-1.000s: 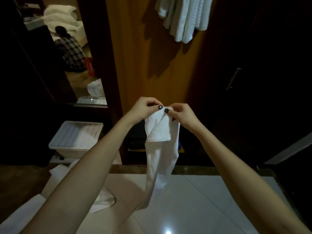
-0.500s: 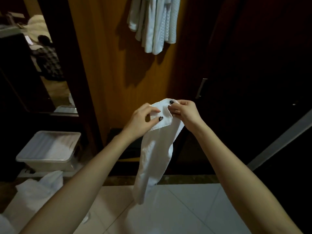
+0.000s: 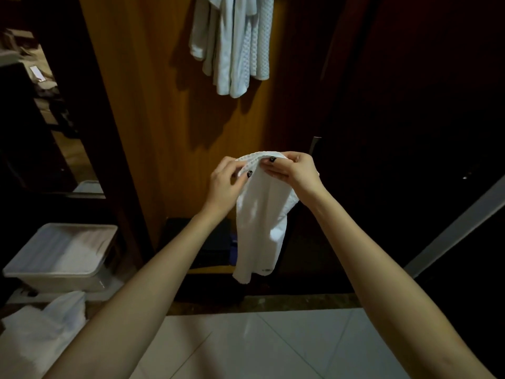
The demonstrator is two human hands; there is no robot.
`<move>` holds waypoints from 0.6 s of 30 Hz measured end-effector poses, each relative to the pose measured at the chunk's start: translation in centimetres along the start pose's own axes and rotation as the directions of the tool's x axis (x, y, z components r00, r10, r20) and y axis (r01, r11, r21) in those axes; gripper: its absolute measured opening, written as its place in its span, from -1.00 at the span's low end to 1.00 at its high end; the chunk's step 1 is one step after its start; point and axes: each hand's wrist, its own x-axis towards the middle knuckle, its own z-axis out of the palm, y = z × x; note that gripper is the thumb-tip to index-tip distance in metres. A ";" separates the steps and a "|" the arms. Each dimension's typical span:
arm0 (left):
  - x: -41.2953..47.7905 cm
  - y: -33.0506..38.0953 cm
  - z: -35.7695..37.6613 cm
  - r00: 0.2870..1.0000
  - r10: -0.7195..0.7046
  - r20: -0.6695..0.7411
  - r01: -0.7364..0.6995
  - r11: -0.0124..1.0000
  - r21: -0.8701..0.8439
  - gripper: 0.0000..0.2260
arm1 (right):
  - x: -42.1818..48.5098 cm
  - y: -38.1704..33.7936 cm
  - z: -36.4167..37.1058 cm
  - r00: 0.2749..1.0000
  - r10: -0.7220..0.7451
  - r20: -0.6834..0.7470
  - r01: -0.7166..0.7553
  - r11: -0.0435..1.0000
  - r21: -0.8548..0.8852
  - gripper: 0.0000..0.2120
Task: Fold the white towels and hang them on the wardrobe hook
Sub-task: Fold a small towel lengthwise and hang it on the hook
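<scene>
Both hands up at chest height in front of the wardrobe, gripping one white towel (image 3: 262, 214) by its top fold. Left hand (image 3: 225, 184) pinches the fold's left end w/ thumb and fingers closed on the cloth; right hand (image 3: 293, 170) clamps the right end, fingers curled over the top edge, dark nail polish showing. Hands nearly touching, fold bunched between them. Towel hangs straight down below the hands, doubled over, lower end free in the air, well above the white tiled floor (image 3: 273, 346).

Higher up, several hung towels (image 3: 232, 42) already drape against the orange-brown wardrobe panel (image 3: 153, 105), throwing a shadow to their left; hook itself out of frame at the top edge. Dark door w/ a metal handle (image 3: 315, 146) just right of the hands.

Bottom left: white plastic bin (image 3: 62, 258) on the floor, and nearer the camera a loose white cloth pile (image 3: 41, 332). Room dim, far-left background too dark to read.
</scene>
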 end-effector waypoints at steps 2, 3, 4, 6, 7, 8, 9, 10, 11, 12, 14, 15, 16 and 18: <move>1.2 -0.4 -0.2 0.996 -0.085 -0.002 0.084 0.983 -0.160 -0.93 | 1.1 0.4 -0.4 1.000 -0.008 -0.029 0.007 0.999 -0.040 -0.89; 1.9 -0.7 -0.3 0.989 -0.150 0.019 0.150 0.960 -0.234 -0.95 | 1.8 0.6 -0.6 0.999 -0.014 -0.045 0.010 0.997 -0.082 -0.94; 2.6 -1.0 -0.4 0.977 -0.207 0.049 0.212 0.933 -0.289 -0.95 | 2.4 0.8 -0.7 0.998 -0.025 -0.064 0.017 0.990 -0.137 -0.95; 4.2 -1.8 -0.3 0.959 -0.266 0.099 0.284 0.900 -0.330 -0.90 | 3.7 1.1 -0.8 0.993 -0.066 -0.102 0.037 0.964 -0.263 -0.90; 5.1 -2.1 -0.2 0.955 -0.270 0.119 0.295 0.895 -0.333 -0.87 | 4.3 1.1 -0.9 0.988 -0.095 -0.120 0.050 0.941 -0.333 -0.89; 6.0 -2.4 -0.2 0.955 -0.260 0.146 0.295 0.897 -0.329 -0.85 | 4.9 1.2 -1.1 0.983 -0.129 -0.133 0.065 0.911 -0.407 -0.87; 6.9 -2.8 -0.3 0.952 -0.240 0.188 0.290 0.904 -0.314 -0.84 | 5.5 1.2 -1.3 0.977 -0.155 -0.144 0.070 0.878 -0.474 -0.86; 7.8 -3.2 -0.4 0.946 -0.213 0.246 0.282 0.915 -0.290 -0.83 | 6.2 1.2 -1.5 0.973 -0.171 -0.153 0.067 0.850 -0.523 -0.86; 8.6 -3.6 -0.5 0.934 -0.183 0.307 0.268 0.927 -0.262 -0.82 | 6.8 1.3 -1.7 0.971 -0.181 -0.158 0.063 0.828 -0.557 -0.86; 9.4 -4.0 -0.7 0.921 -0.156 0.357 0.250 0.940 -0.233 -0.81 | 7.4 1.3 -1.8 0.969 -0.194 -0.155 0.068 0.808 -0.585 -0.87; 11.0 -4.8 -0.9 0.907 -0.117 0.406 0.214 0.956 -0.202 -0.82 | 8.2 1.5 -2.1 0.965 -0.234 -0.118 0.104 0.756 -0.646 -0.89; 11.7 -5.1 -0.9 0.906 -0.103 0.411 0.200 0.959 -0.201 -0.83 | 8.6 1.6 -2.1 0.962 -0.258 -0.086 0.137 0.732 -0.667 -0.90; 12.3 -5.4 -0.9 0.907 -0.092 0.410 0.191 0.960 -0.207 -0.84 | 8.9 1.7 -2.1 0.960 -0.276 -0.048 0.173 0.718 -0.675 -0.91; 13.4 -5.8 -0.9 0.914 -0.072 0.400 0.181 0.953 -0.242 -0.84 | 9.3 1.9 -2.1 0.953 -0.303 0.016 0.233 0.697 -0.679 -0.92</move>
